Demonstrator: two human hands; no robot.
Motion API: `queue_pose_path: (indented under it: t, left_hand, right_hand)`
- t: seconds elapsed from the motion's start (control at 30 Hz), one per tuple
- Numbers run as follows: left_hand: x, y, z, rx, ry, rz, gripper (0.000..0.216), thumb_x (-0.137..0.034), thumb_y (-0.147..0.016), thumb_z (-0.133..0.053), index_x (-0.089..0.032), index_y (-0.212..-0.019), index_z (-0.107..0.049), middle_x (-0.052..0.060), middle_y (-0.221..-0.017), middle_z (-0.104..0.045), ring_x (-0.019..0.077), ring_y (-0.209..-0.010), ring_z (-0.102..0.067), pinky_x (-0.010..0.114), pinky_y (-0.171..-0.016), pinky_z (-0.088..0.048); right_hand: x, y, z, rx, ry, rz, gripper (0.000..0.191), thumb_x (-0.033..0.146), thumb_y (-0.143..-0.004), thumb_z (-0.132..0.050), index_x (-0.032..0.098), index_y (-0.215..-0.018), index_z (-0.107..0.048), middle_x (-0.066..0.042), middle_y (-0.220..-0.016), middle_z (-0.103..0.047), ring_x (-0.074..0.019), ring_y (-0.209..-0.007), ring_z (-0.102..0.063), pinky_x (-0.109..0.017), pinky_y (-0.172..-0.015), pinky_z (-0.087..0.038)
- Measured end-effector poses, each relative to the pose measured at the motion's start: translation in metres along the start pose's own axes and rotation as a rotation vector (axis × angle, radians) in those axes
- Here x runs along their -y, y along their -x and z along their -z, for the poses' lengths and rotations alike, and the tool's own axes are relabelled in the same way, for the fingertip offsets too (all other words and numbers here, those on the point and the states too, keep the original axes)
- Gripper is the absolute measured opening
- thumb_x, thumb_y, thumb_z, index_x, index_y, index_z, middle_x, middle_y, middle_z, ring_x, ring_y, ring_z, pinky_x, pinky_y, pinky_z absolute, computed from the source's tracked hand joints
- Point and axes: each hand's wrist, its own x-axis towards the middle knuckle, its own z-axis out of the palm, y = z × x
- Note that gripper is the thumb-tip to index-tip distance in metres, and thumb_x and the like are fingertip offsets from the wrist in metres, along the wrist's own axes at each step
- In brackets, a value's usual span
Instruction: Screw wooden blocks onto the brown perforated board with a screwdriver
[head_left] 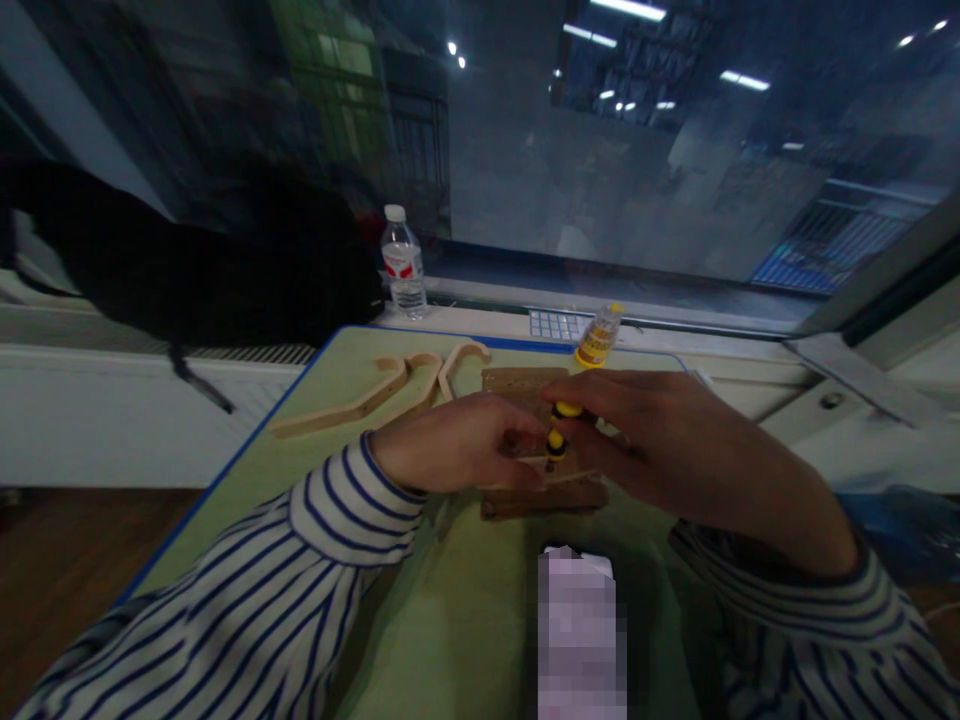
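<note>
My right hand (675, 440) is closed round the yellow and black handle of a small screwdriver (556, 440), held upright. Its lower end meets a thin pale wooden piece (577, 478). My left hand (472, 440) grips that wooden piece between thumb and fingers, just left of the screwdriver. Beneath both hands lies a brown, worn-looking board (540, 502), partly covered by them. Several curved wooden strips with hooked ends (360, 400) rest on the table to the left of the board; my left hand hides part of them.
A green table (442, 630) with a blue edge stands against a windowsill. A clear bottle with a yellow label (596, 340) is at its back edge, a water bottle (403, 265) on the sill. A blurred-out pinkish object (577, 630) lies in front. A black bag or garment (225, 260) sits left.
</note>
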Motion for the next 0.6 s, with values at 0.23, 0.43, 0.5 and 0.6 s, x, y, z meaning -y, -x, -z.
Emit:
queue_pose_path:
  t: [0.23,0.43,0.5,0.6]
  left_hand:
    - [0.006,0.017,-0.006,-0.129,-0.064,0.05,0.046,-0.045,-0.079,-0.068,-0.025,-0.119,-0.061,0.001,-0.092,-0.067,0.0163,-0.078,-0.061,0.025,-0.066,-0.041]
    - [0.034,0.03,-0.047,-0.425,0.18,0.051,0.066,-0.038,-0.079,-0.071,-0.025,-0.137,-0.041,0.004,-0.118,-0.064,0.0196,-0.108,-0.06,0.037,-0.098,-0.044]
    - [0.044,0.034,-0.061,-0.494,0.218,0.052,0.074,-0.037,-0.077,-0.073,-0.022,-0.139,-0.037,0.007,-0.121,-0.063,0.0221,-0.113,-0.059,0.042,-0.102,-0.043]
    - [0.053,0.037,-0.073,-0.52,0.256,0.042,0.067,-0.033,-0.077,-0.072,-0.021,-0.135,-0.041,0.01,-0.123,-0.063,0.0243,-0.114,-0.06,0.045,-0.102,-0.045]
  right_hand:
    - [0.0,0.001,0.001,0.041,-0.055,0.009,0.025,0.028,-0.098,-0.043,0.02,-0.116,-0.059,-0.005,-0.114,-0.07,-0.0202,-0.1,-0.066,-0.034,-0.083,-0.049]
    - [-0.002,0.0,0.002,0.05,-0.069,0.019,0.025,0.026,-0.098,-0.042,0.022,-0.116,-0.059,-0.004,-0.117,-0.069,-0.0202,-0.103,-0.066,-0.036,-0.087,-0.049]
    - [-0.003,0.0,0.002,0.046,-0.048,0.008,0.024,0.025,-0.096,-0.044,0.022,-0.115,-0.06,-0.004,-0.116,-0.069,-0.0215,-0.1,-0.067,-0.037,-0.084,-0.05]
    - [-0.003,0.0,0.001,0.01,-0.036,0.019,0.026,0.025,-0.097,-0.045,0.022,-0.118,-0.059,-0.005,-0.115,-0.07,-0.0219,-0.099,-0.067,-0.036,-0.081,-0.051]
